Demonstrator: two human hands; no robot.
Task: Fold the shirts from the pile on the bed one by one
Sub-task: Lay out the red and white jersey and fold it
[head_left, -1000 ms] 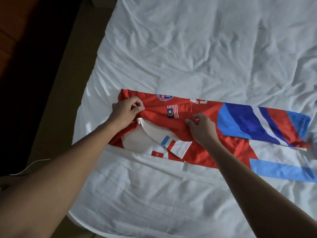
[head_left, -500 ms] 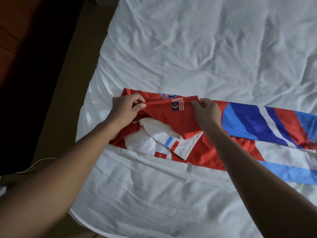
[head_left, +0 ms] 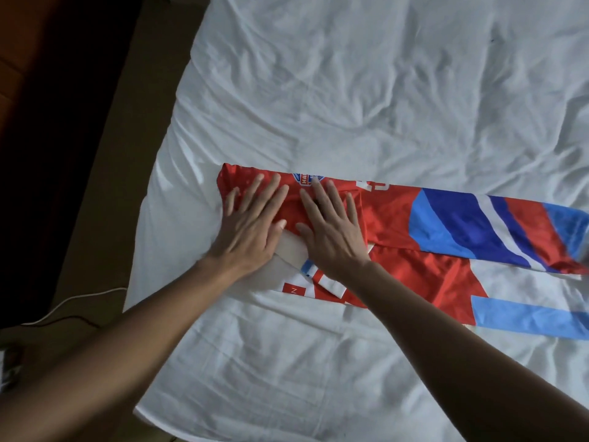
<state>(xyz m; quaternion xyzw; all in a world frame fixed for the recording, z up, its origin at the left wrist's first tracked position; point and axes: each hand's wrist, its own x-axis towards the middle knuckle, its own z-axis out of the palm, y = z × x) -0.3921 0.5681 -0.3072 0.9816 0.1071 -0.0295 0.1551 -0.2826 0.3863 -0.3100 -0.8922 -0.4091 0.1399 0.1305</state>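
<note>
On the bed [head_left: 350,90]: the shirt [head_left: 398,218], crosswise, running off to my right.
On its left end: my left hand [head_left: 251,224], my right hand [head_left: 331,231] just beside.

smooth, slightly shiny synthetic cloth shirt [head_left: 398,215], matt, creased white cotton-like bedsheet [head_left: 350,90]

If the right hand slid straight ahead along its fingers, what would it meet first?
The blue badge on the red shirt, just at the right hand fingertips; beyond that only bare white sheet, as far as visible.

Single head-worn wide-angle view, forward and steeply down, close over the bed [head_left: 350,90]
</note>
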